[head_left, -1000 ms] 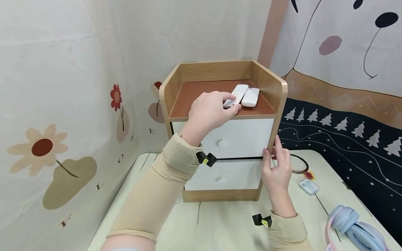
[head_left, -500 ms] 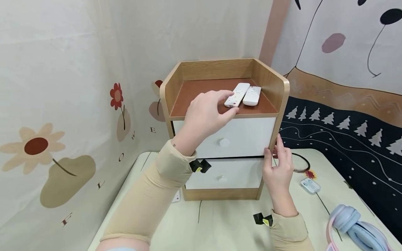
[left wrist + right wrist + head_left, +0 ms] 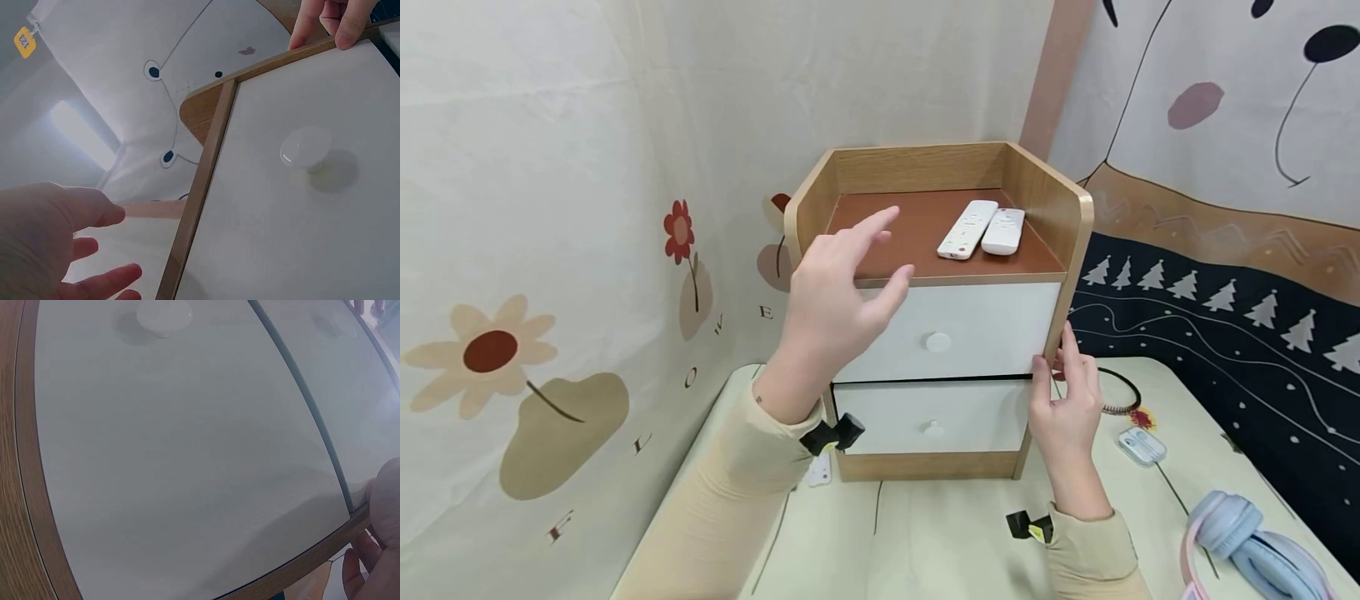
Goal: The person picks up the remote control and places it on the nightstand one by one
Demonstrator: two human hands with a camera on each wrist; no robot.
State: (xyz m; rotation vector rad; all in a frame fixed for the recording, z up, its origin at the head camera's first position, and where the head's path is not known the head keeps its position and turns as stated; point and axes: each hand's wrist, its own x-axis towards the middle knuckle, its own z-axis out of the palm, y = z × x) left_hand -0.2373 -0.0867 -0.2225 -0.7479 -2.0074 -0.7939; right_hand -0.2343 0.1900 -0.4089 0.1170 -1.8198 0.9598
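A small wooden cabinet (image 3: pixel 925 467) with two white drawers stands on the bed-like surface. On its brown top lie two white remote controls, the longer remote (image 3: pixel 967 230) beside the shorter remote (image 3: pixel 1003 232). My left hand (image 3: pixel 838 300) is in the air before the cabinet's left side, fingers spread and holding nothing; the left wrist view shows it apart from the wooden edge. My right hand (image 3: pixel 1066 408) rests against the cabinet's right edge, thumb at the front and fingers along the side. Both drawers, the upper drawer (image 3: pixel 985 325) and lower drawer (image 3: pixel 977 417), are closed.
Right of the cabinet lie a dark hoop-like band (image 3: pixel 1123 407), a clear-lidded case (image 3: pixel 1142 446) and blue-pink headphones (image 3: pixel 1247 537). A white item (image 3: pixel 819 471) shows partly at the cabinet's lower left. Printed cloth (image 3: pixel 587 208) hangs behind and to the left.
My left hand has let go of the longer remote and moved left and away from it. The remote stays on the cabinet top. My right hand keeps its place at the cabinet's edge.
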